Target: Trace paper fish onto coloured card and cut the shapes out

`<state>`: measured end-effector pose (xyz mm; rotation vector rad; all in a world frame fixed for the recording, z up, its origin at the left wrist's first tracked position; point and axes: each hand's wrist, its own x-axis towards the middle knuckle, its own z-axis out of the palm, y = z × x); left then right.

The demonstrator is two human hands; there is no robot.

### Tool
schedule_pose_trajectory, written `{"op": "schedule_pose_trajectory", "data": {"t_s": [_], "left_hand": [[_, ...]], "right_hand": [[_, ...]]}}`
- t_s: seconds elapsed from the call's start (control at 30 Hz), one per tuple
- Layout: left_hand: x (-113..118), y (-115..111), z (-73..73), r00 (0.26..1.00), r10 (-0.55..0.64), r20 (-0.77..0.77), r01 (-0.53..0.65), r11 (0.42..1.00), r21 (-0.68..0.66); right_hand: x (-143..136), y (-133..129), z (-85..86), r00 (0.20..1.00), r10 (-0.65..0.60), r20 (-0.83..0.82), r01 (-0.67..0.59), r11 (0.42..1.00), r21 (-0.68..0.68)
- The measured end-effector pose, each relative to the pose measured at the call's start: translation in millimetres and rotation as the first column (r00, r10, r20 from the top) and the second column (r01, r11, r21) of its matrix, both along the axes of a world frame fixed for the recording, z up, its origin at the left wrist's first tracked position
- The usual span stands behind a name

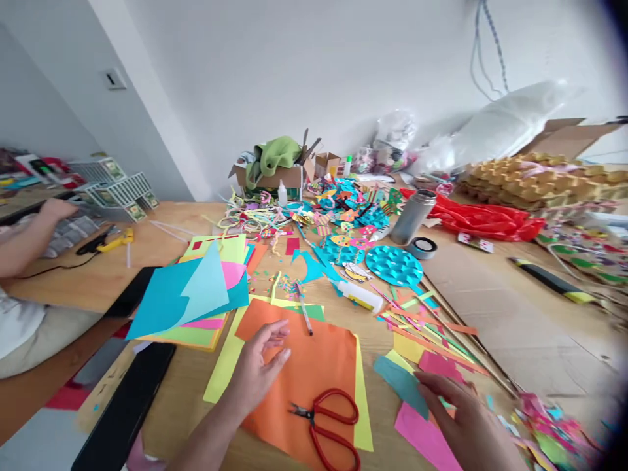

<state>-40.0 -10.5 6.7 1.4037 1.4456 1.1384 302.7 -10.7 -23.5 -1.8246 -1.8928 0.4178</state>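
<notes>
My left hand [258,366] hovers over a large orange sheet of paper [314,366], its fingers curved and apart with nothing between them. My right hand [464,412] pinches the edge of a teal piece of paper [402,383]. Beneath that piece lie a pink paper [424,435] and other coloured scraps. Red-handled scissors [331,418] rest on the orange sheet, between my two hands. A pen [304,311] lies across that sheet's top edge, and a yellow sheet [363,399] shows from underneath it.
To the left is a stack of coloured paper [167,297]. A glue bottle [360,296], blue round trays [394,265], a steel flask [413,216] and paper strips lie farther back. Cardboard [495,307] covers the right side. Another person's arm [29,229] is at far left, near a yellow glue gun [115,241].
</notes>
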Motion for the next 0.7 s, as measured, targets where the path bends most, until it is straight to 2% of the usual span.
{"op": "schedule_pose_trajectory", "data": {"t_s": [0.07,0.13,0.23,0.3,0.37,0.43,0.5,0.57,0.7], "left_hand": [[-14.7,-11.4,-8.5,0.978,0.043,-0.205,-0.032,0.998,0.057],[-19.9,-25.3,-16.3,0.919,0.093,-0.382,-0.036,0.988,0.153],[-15.0,-45.2,-23.0,0.823,0.123,-0.554,0.053,0.955,0.29],[-10.4,-55.2,-24.3,0.776,0.096,-0.623,0.133,0.941,0.31],[-8.6,-62.0,-24.5,0.741,0.074,-0.667,0.184,0.934,0.307],[-10.2,-66.4,-24.5,0.722,0.073,-0.688,0.205,0.927,0.313],[-13.8,-69.7,-24.5,0.712,0.067,-0.699,0.216,0.926,0.309],[-17.7,-72.7,-25.0,0.701,0.046,-0.712,0.225,0.933,0.281],[-23.7,-77.4,-29.9,0.678,0.011,-0.735,0.26,0.931,0.254]], "right_hand": [[-1.8,4.5,-0.4,0.99,-0.015,0.139,-0.006,0.99,0.143],[-26.3,12.7,13.1,0.986,0.04,0.161,-0.066,0.985,0.159],[-93.0,35.0,42.5,0.962,0.266,0.068,-0.266,0.964,-0.001],[-140.5,55.3,54.3,0.912,0.383,0.144,-0.366,0.921,-0.133],[-177.8,75.7,54.9,0.865,0.396,0.308,-0.321,0.909,-0.267],[-200.1,91.3,47.7,0.848,0.383,0.366,-0.281,0.911,-0.301],[-207.6,99.7,39.6,0.839,0.374,0.395,-0.261,0.914,-0.312],[-202.8,101.5,35.1,0.829,0.373,0.416,-0.252,0.914,-0.316],[-168.6,96.6,33.4,0.814,0.333,0.476,-0.201,0.93,-0.308]]}}
